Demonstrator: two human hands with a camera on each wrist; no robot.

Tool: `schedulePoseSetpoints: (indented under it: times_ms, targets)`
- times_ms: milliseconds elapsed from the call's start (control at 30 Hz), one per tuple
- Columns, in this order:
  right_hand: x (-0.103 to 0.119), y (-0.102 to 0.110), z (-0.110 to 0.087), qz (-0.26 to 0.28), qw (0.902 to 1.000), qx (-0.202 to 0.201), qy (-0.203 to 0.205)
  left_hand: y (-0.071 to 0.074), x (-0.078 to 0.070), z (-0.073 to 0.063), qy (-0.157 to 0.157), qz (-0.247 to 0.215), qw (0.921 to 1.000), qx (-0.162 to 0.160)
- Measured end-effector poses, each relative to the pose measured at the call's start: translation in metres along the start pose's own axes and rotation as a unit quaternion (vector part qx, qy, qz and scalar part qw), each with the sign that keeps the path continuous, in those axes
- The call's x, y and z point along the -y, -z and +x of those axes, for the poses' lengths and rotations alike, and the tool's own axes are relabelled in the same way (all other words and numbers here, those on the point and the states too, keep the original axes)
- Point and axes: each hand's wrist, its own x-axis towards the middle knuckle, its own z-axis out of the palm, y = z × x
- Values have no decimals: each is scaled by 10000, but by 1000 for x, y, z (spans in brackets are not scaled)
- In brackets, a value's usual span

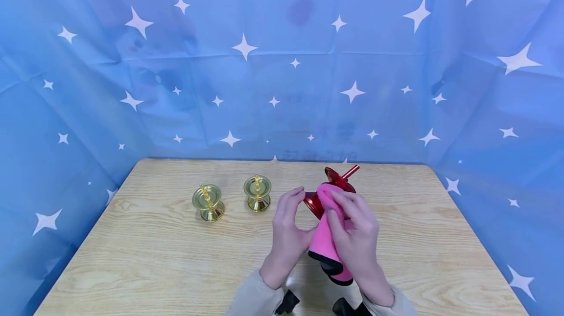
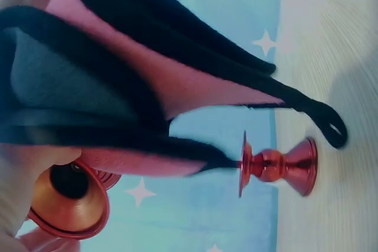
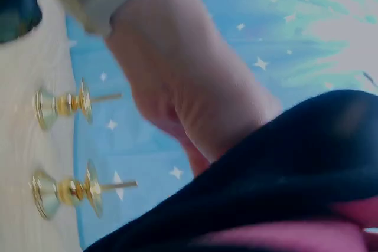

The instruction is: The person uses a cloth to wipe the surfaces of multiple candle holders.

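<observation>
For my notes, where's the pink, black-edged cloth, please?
In the head view, the cloth is right of centre, in the right hand, against a shiny red candlestick.

In all three views you can read no clear word, number or brand. What resembles writing is one faint row of marks on the blue backdrop, beyond the grip of your left hand and right hand, just above the far edge of the table, but it is too pale and blurred for you to make out its characters. As printed signs, you see only white stars on this same backdrop, beyond your grip and to both sides of it.
</observation>
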Motion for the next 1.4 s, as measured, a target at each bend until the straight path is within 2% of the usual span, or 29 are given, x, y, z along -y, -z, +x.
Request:
schedulePoseSetpoints:
  times_ms: [100,167,233,300,433,500,567,667,733,800,867,933,967,1067,1167,1267,1333,1400]
  targets:
    - [0,0,2,-492,9976,350,327,-1,2,1,-533,313,9980,-147]
    - [1,2,1,-809,9943,515,474,0,3,1,-682,368,9967,-254]
    - [2,3,1,-994,9913,613,601,0,4,1,-692,339,9965,-329]
    - [1,4,0,-980,9905,668,693,0,3,1,-652,277,9967,-389]
    - [-6,8,-3,-546,9936,724,674,-1,2,0,-420,-28,9980,-469]
    - [-11,11,-4,-218,9951,790,556,0,1,0,-142,-345,9981,-496]
    - [-15,15,-6,127,9955,863,368,1,0,1,300,-829,9949,-488]
    - [-22,19,-9,590,9935,976,-59,4,-5,3,1171,-1677,9780,-402]
    - [-26,21,-12,764,9913,992,-397,6,-8,5,1712,-2224,9593,-306]
    - [-30,20,-15,861,9891,951,-722,8,-12,7,2081,-2609,9424,-211]
    - [-32,18,-16,1013,9838,866,-1201,9,-14,8,2302,-2886,9293,-126]
    - [-34,16,-16,1239,9714,751,-1881,10,-15,9,2458,-3109,9181,-48]
    - [-34,15,-15,1314,9620,723,-2283,10,-15,9,2530,-3203,9129,-10]
    - [-31,14,-8,1520,9205,622,-3546,12,-12,9,2814,-3501,8934,72]
    - [-29,12,-2,1594,8816,534,-4410,13,-9,9,3063,-3789,8732,93]
    - [-28,11,3,1738,8486,372,-4982,13,-9,8,3392,-4043,8494,40]
    - [-28,9,4,1832,8358,296,-5167,13,-10,9,3623,-4126,8357,-5]
    - [-28,8,4,1943,8308,299,-5208,12,-10,9,3805,-4145,8267,-31]
